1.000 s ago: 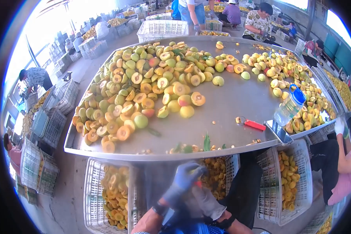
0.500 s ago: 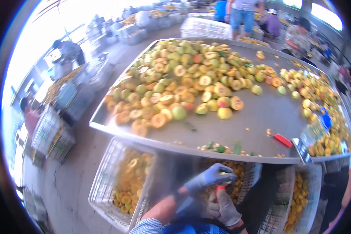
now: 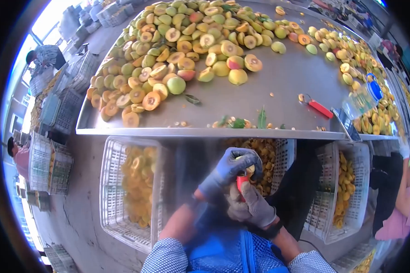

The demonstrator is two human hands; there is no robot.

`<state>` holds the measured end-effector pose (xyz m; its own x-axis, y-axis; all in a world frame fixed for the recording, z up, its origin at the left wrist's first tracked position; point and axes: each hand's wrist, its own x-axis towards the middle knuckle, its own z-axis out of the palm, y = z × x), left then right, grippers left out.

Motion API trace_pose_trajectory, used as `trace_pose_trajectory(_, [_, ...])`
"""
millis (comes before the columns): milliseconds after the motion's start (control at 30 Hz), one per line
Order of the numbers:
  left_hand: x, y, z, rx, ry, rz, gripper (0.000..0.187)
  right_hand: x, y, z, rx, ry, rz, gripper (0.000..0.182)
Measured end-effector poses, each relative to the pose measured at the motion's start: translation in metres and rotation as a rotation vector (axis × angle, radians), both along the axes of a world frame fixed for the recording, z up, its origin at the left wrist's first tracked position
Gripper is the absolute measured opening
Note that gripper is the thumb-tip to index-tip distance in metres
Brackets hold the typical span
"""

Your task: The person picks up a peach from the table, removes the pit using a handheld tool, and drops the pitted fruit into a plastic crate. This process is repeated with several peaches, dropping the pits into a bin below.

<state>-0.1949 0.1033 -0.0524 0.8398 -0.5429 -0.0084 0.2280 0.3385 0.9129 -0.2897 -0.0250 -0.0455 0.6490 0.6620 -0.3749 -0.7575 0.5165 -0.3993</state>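
In front of my body, my left hand (image 3: 232, 169), in a blue-grey glove, is closed around a piece of yellow fruit (image 3: 250, 169), mostly covered by the fingers. Just below it, my right hand (image 3: 253, 207), in a pale grey glove, grips a red-handled tool (image 3: 243, 182) pointing up at the fruit. The tool's tip is hidden at the fruit. Both hands are over a crate (image 3: 283, 159) of yellow fruit pieces below the table edge. On the steel table (image 3: 287, 86) beyond lies a large heap of halved, peach-like fruit (image 3: 187, 50).
A second red-handled tool (image 3: 320, 109), a phone-like dark object (image 3: 346, 123) and a clear bottle with blue lid (image 3: 357, 103) lie at the table's right. White crates (image 3: 157, 195) of fruit stand left and right (image 3: 325, 200). A person in pink (image 3: 398, 218) is at right.
The view has tipped downward, so the table sits higher in the picture. Both hands stay together at the fruit, the left hand's fingers now wrapped further over it.
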Motion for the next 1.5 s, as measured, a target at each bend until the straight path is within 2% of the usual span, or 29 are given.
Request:
trace_pose_trajectory(67, [0.003,-0.003,0.005,-0.027,-0.021,-0.004,0.035,0.004,-0.002,0.009,-0.079,-0.077,-0.044,0.043])
trace_pose_trajectory(133, [0.001,-0.006,-0.001,-0.075,-0.018,0.014,0.034,0.009,-0.004,0.004,-0.232,-0.131,0.051,0.045])
trace_pose_trajectory(167, [-0.001,-0.009,-0.003,-0.020,0.009,0.135,0.032,0.009,-0.003,0.000,-0.232,-0.128,0.053,0.045])
trace_pose_trajectory(233, [-0.009,-0.015,0.003,0.059,0.141,0.315,0.030,0.009,0.000,-0.005,-0.631,-0.405,-0.055,0.047])
trace_pose_trajectory(367, [-0.012,-0.010,0.007,0.047,0.239,0.356,0.035,0.010,0.002,0.011,-0.624,-0.389,-0.138,0.048])
trace_pose_trajectory(433, [-0.008,-0.007,0.011,0.029,0.245,0.198,0.041,0.014,-0.013,0.009,-0.244,-0.228,0.057,0.047])
trace_pose_trajectory(467, [-0.009,-0.007,0.008,0.030,0.248,0.197,0.041,0.009,-0.011,0.005,-0.244,-0.225,0.057,0.047])
trace_pose_trajectory(533, [-0.007,-0.008,0.003,-0.083,0.052,0.068,0.045,-0.001,-0.005,-0.004,0.078,-0.057,-0.049,0.044])
trace_pose_trajectory(567, [-0.007,-0.009,0.003,-0.082,0.055,0.067,0.045,0.000,-0.007,-0.006,0.079,-0.055,-0.050,0.044])
trace_pose_trajectory(633, [-0.008,-0.011,0.010,-0.143,0.139,0.156,0.049,0.009,-0.010,0.001,-0.630,-0.608,0.015,0.040])
trace_pose_trajectory(667, [-0.010,-0.012,0.016,-0.140,0.140,0.158,0.049,0.011,-0.009,0.009,-0.627,-0.607,0.016,0.040])
trace_pose_trajectory(733, [-0.017,-0.015,0.027,0.130,0.368,0.459,0.052,0.016,-0.007,0.028,-0.526,-0.250,0.028,0.040])
trace_pose_trajectory(767, [-0.021,-0.008,0.021,0.136,0.252,0.450,0.055,0.015,-0.005,0.020,-0.523,-0.252,0.034,0.040])
trace_pose_trajectory(833, [-0.030,-0.003,0.030,0.122,0.283,0.478,0.054,0.011,0.005,0.004,-0.554,-0.705,-0.088,0.038])
trace_pose_trajectory(867, [-0.033,0.001,0.036,0.100,0.306,0.504,0.054,0.010,0.004,0.002,-0.537,-0.705,-0.084,0.038])
trace_pose_trajectory(933, [-0.032,0.009,0.037,0.160,0.295,0.524,0.054,0.013,-0.005,0.009,-0.357,-0.626,0.141,0.039])
trace_pose_trajectory(1000, [-0.028,0.015,0.031,-0.267,0.487,0.645,0.053,0.008,-0.006,-0.005,-0.400,-0.643,0.074,0.040])
trace_pose_trajectory(1033, [-0.028,0.022,0.038,-0.201,0.435,0.718,0.050,0.007,-0.008,-0.012,-0.453,-0.665,-0.011,0.041])
trace_pose_trajectory(1100, [-0.034,0.056,0.033,0.429,0.120,0.837,0.045,0.014,-0.025,-0.018,-0.548,-0.644,0.024,0.041])
trace_pose_trajectory(1133, [-0.040,0.068,0.035,0.813,-0.038,0.882,0.035,0.017,-0.031,-0.023,-0.641,-0.618,0.063,0.042])
trace_pose_trajectory(1167, [-0.040,0.113,0.034,1.039,-0.468,0.717,0.020,0.013,-0.026,-0.063,-0.777,-0.386,-0.082,0.043])
trace_pose_trajectory(1200, [-0.040,0.137,0.053,1.253,-0.402,0.621,0.018,0.013,-0.024,-0.060,-0.759,-0.393,-0.088,0.043])
trace_pose_trajectory(1233, [-0.040,0.158,0.051,1.379,-0.568,0.739,0.016,0.015,-0.024,-0.055,-0.677,-0.265,-0.121,0.044])
trace_pose_trajectory(1267, [-0.035,0.170,0.063,1.361,-0.530,0.802,0.018,0.018,-0.025,-0.053,-0.599,-0.140,-0.144,0.044])
trace_pose_trajectory(1333, [-0.011,0.183,0.078,1.455,-0.582,0.906,0.018,0.010,-0.025,-0.089,-0.543,-0.196,-0.114,0.045])
trace_pose_trajectory(1400, [0.030,0.181,0.086,1.487,-0.700,0.873,0.031,0.007,-0.020,-0.157,-0.858,-0.717,-0.171,0.044])
trace_pose_trajectory(1433, [0.055,0.177,0.085,1.573,-0.806,0.861,0.041,0.011,-0.020,-0.147,-0.862,-0.729,-0.177,0.044])
trace_pose_trajectory(1467, [0.082,0.171,0.082,1.657,-0.913,0.843,0.051,0.012,-0.020,-0.126,-0.760,-0.540,-0.136,0.043])
trace_pose_trajectory(1500, [0.106,0.164,0.078,1.729,-0.835,0.713,0.057,0.013,-0.021,-0.112,-0.654,-0.354,-0.097,0.043])
